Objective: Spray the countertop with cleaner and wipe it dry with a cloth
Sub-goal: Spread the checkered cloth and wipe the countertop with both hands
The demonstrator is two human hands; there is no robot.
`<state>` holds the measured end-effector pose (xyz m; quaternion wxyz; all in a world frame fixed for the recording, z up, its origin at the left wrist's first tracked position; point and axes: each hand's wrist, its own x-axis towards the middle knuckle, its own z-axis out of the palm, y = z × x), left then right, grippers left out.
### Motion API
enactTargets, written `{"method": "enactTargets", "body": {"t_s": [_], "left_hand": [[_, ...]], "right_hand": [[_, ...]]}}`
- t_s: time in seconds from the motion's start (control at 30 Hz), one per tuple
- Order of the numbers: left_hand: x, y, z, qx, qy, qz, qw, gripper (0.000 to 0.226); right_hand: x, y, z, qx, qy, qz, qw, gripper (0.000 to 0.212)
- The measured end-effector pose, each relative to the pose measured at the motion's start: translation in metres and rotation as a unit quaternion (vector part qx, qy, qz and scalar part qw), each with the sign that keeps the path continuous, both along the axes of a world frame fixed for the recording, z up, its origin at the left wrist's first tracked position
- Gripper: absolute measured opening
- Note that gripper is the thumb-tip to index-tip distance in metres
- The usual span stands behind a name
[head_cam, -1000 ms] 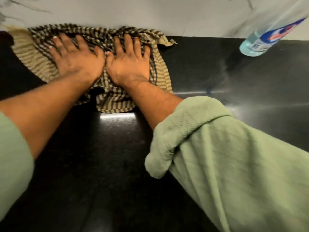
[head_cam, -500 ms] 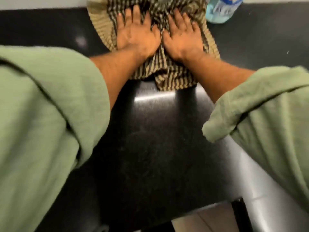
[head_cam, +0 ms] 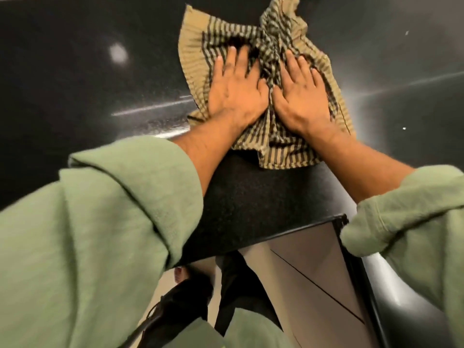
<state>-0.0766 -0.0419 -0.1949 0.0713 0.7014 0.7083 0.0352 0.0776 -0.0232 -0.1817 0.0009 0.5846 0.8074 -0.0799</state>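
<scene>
The cloth point(head_cam: 266, 79), a tan and dark striped towel, lies crumpled on the black countertop point(head_cam: 88, 71), bunched into a ridge of folds down its middle and fanned out flatter at its left edge. It looks thin, soft and light, with no stiffness of its own, so it will likely fold and ride up under any push rather than slide as one sheet. The polished stone beneath it looks slick, which should let the fabric glide easily.

Both hands lie on top of the cloth, side by side with the central ridge between them. The left hand point(head_cam: 234, 90) is spread flat, fingers straight and pressing the fabric down; its fingertips are blurred, so how far they splay is hard to say. The right hand point(head_cam: 302, 92) is also flat and open, palm down, fingers extended over the right half. Neither hand grips or pinches anything; they hold the cloth only by pressure. Broad palm pressure on the flatter parts either side of the ridge seems the best hold, since pinching a fold would only gather it smaller.

Left of the cloth the countertop shows a pale streak and a fine speckled sheen, possibly damp residue. Nearer the person than the cloth runs the counter's front edge, with rolled green sleeves point(head_cam: 130, 197) over both forearms. At the far side of the cloth a sliver of something pale blue-green touches the frame's top edge; too little shows to identify it.
</scene>
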Motion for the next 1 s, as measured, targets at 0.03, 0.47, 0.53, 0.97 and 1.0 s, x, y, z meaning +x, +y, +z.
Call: {"method": "enactTargets", "body": {"t_s": [0.03,0.47,0.53,0.97,1.0], "left_hand": [[0.009,-0.017,-0.002,-0.007,-0.012,-0.006,1.0,0.064],[0.016,-0.175,0.002,-0.012,-0.055,-0.021,0.998,0.067],[-0.003,-0.196,0.002,-0.013,-0.063,-0.008,0.998,0.069],[-0.226,-0.328,0.005,-0.037,-0.02,0.193,0.98,0.072],[-0.236,-0.335,0.004,-0.041,-0.015,0.203,0.978,0.071]], "right_hand": [[0.009,-0.015,-0.006,-0.006,-0.012,-0.016,1.0,0.069],[0.033,-0.177,-0.011,0.0,-0.041,-0.078,0.996,0.08],[0.018,-0.189,-0.011,-0.007,-0.037,-0.091,0.995,0.085],[-0.213,-0.284,-0.013,-0.004,-0.019,0.082,0.996,0.085],[-0.231,-0.289,-0.013,-0.003,-0.015,0.103,0.995,0.084]]}}
